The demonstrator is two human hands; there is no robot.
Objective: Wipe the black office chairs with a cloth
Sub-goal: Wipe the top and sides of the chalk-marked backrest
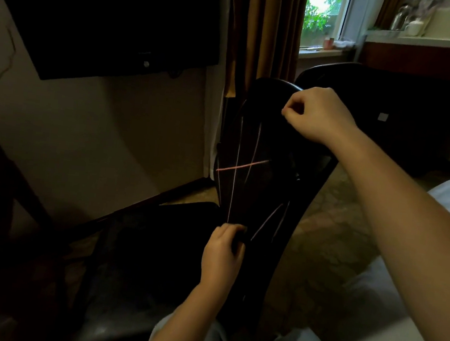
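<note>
A dim room with a black flat screen (109, 19) on the pale wall, a brown curtain (263, 30) and a bright window (322, 14). The right hand (321, 115) pinches the upper edge of a dark cloth with thin pink and white lines (256, 179), thumb against curled fingers. Just beside that pinch runs the curved top rim of the black office chair (276, 84). The cloth hangs stretched below this grip, over the backrest, down to the left hand (222, 250) — its fingers curl tight round the lower edge. Left of that lower grip lies the chair's seat; behind the upper grip stands a second black chair (339, 74).
</note>
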